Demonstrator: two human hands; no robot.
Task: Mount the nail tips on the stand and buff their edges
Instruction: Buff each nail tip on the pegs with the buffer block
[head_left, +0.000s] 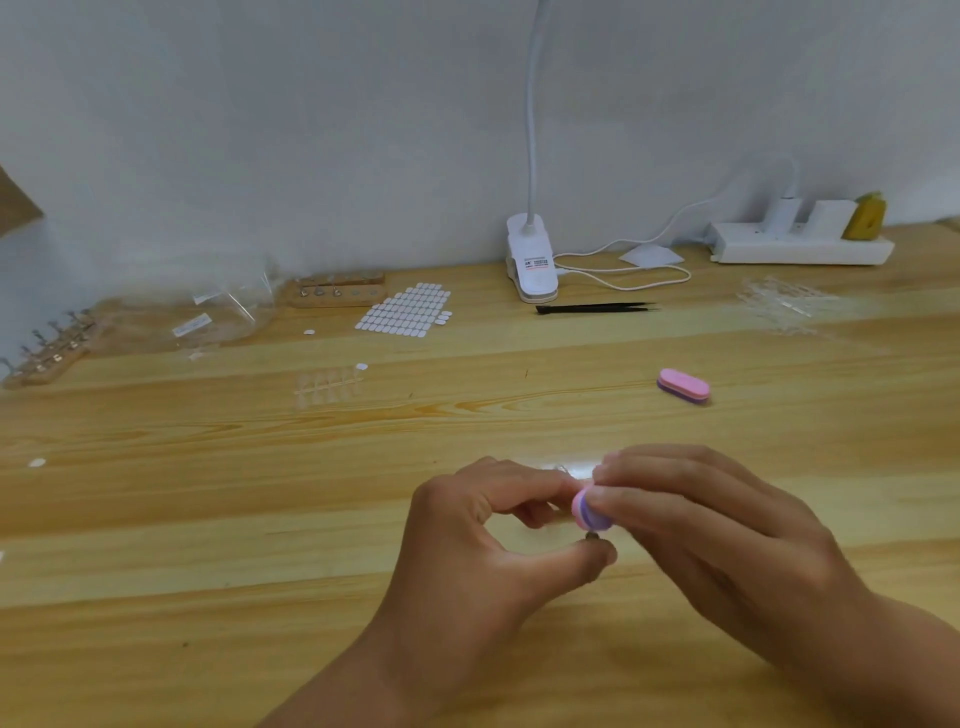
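At the front edge of the tabletop (208, 545), a person's right hand (727, 525) grips a pink-and-purple buffer block (586, 512) just above a small dark peg (592, 537) pinched by the left hand (467, 545) — any nail tip on it is too small to make out. Clear nail tips (327, 384) lie mid-table; a wooden stand (337, 292) sits at the back edge.

I am working bare-handed: my left hand (483, 540) and my right hand (727, 530) are showing only skin, knuckles and creases. My left forearm (363, 675) and right forearm (893, 665) are running bare to the lower edge of the view. The fingertips are blurring too much to tell the nails.
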